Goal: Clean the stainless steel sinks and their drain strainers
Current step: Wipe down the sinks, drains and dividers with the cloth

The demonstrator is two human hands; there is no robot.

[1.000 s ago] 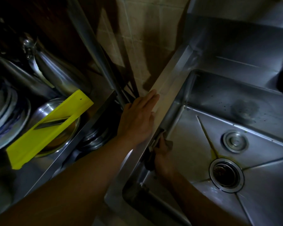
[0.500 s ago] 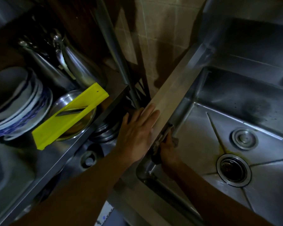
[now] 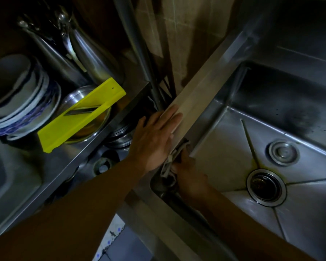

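A stainless steel sink fills the right of the view. Its drain opening sits in the basin floor, with yellowish stains around it. A round steel strainer plug lies on the basin floor just above the drain. My left hand rests flat, fingers straight, on the sink's left rim. My right hand is inside the basin against the left wall and grips a grey cloth, pressing it to the wall under the rim.
A steel rack on the left holds a yellow slicer lying across a steel bowl, stacked plates and upright steel vessels. A tiled wall stands behind. More steel dishes sit on the rack's lower shelf.
The view has shifted, bringing more of the rack into sight. My right hand with the cloth has moved a little along the sink's left wall. My left hand stays on the rim.
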